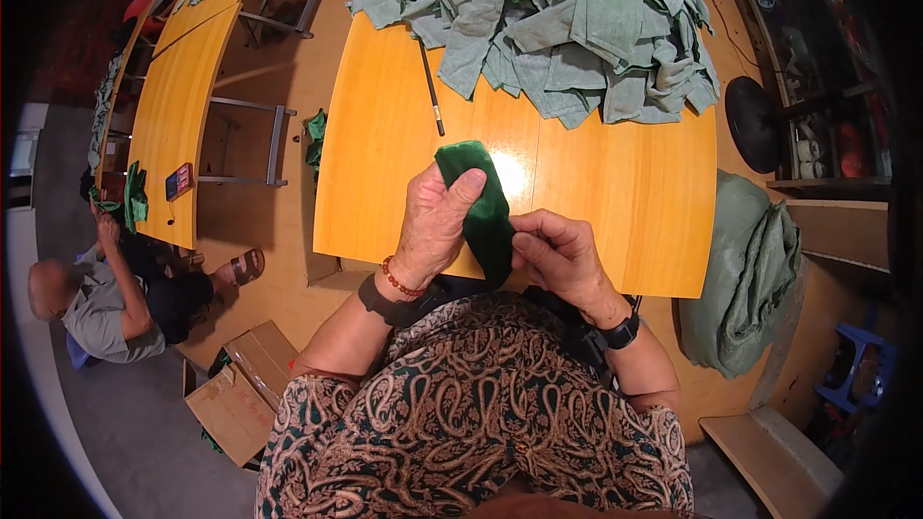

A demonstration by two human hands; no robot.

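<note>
A shiny dark green piece of fabric (490, 216) hangs between my hands over the near edge of the table. My left hand (433, 221) grips its upper part, thumb pressed on top and fingers underneath. At the fabric's right edge, my right hand (560, 255) is closed in a pinch, thumb against forefinger; what lies between those fingertips is too small to make out. Beyond my hands, a thin dark stick-like tool (432, 91) with a pale band near its end lies on the table, its far end at the cloth pile.
A large heap of grey-green fabric pieces (577, 29) covers the far part of the yellow table (375, 154). Left are a second table (183, 96), a seated person (111, 298) handling green cloth, and a cardboard box (236, 389). A big green sack (735, 279) stands right.
</note>
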